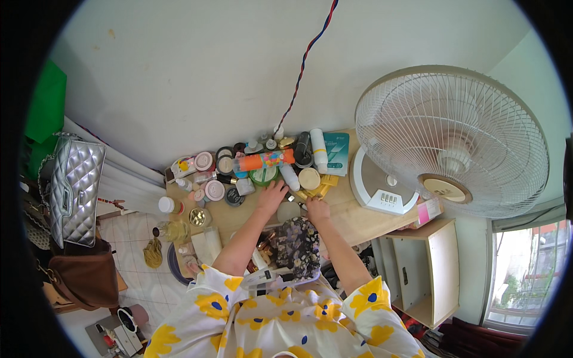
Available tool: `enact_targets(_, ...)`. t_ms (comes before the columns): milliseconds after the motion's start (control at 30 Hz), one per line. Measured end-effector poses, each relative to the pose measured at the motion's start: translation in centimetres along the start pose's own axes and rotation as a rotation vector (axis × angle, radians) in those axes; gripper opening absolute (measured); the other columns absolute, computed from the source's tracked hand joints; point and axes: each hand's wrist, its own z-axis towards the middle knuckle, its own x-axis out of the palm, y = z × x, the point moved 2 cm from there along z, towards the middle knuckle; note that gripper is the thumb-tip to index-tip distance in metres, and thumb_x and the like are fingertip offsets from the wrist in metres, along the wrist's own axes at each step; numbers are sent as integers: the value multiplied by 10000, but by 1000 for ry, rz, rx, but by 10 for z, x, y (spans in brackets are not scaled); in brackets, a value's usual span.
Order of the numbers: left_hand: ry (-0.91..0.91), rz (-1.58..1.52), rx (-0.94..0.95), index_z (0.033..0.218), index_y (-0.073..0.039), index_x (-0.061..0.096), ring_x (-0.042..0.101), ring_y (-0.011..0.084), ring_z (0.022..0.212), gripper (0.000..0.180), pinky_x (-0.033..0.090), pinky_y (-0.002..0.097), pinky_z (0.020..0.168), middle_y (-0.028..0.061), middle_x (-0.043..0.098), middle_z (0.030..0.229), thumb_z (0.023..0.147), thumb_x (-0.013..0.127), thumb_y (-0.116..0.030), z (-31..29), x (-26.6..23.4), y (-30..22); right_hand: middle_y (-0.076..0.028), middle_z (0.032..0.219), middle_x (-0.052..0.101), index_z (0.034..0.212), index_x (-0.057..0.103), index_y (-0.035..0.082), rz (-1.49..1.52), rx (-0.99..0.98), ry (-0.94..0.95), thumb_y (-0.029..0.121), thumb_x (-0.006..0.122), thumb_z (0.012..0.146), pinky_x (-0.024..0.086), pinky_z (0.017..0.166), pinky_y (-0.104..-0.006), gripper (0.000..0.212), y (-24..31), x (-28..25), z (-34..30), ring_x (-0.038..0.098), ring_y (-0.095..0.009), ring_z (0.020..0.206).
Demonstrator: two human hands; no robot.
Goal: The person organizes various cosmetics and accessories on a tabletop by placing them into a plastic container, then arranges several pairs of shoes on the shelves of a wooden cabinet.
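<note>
on the wooden bench [358,218], both hands work among a crowd of cosmetic jars and tubes. left hand [273,196] lies spread, palm down, fingers loose, just below a green round jar [263,175] and an orange tube [264,160]. right hand [317,209] sits curled beside small yellow bottles [319,191]; whether it grips one i cannot tell. between the wrists stands a dark floral pouch [298,246]. well apart to the right stands a white fan [447,143].
</note>
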Motion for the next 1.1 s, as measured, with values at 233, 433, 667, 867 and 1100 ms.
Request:
enact_targets(233, 73, 17, -14, 1021, -46, 449, 459, 285, 1034, 309, 463, 411, 751, 101, 453, 1101, 726, 532, -89, -9, 13, 1, -189, 920, 561, 921, 507, 16, 426, 159, -85, 92, 585, 683, 474, 675, -389, 262, -22, -6, -28, 567, -326, 814)
enact_targets(433, -76, -398, -188, 1037, -1, 394, 502, 385, 877, 333, 446, 413, 702, 210, 487, 1008, 790, 551, -160, -38, -5, 12, -203, 795, 580, 844, 521, 4, 593, 146, -188, 117, 536, 733, 465, 639, -418, 159, -34, -17, -47, 573, -347, 734)
enact_targets(667, -182, -633, -282, 1020, 3, 402, 519, 391, 829, 335, 433, 429, 704, 217, 512, 944, 780, 568, -159, -64, -12, 3, -187, 906, 570, 900, 518, 27, 648, 127, -332, 141, 576, 736, 456, 693, -402, 208, -23, -23, -40, 561, -327, 810)
enact_targets(867, -227, -762, -357, 892, -27, 414, 521, 378, 792, 258, 403, 420, 658, 193, 543, 841, 758, 601, -142, -66, -19, -13, -163, 993, 531, 957, 482, 48, 392, -76, -108, 95, 563, 736, 446, 763, -387, 240, 1, -28, -15, 529, -308, 929)
enact_targets(1100, -346, -772, -331, 902, -40, 413, 512, 385, 792, 264, 404, 418, 660, 191, 538, 834, 745, 603, -135, -78, -24, -15, -152, 992, 533, 962, 473, 54, 255, -43, -55, 29, 528, 725, 464, 741, -391, 244, 9, -9, 5, 543, -322, 903)
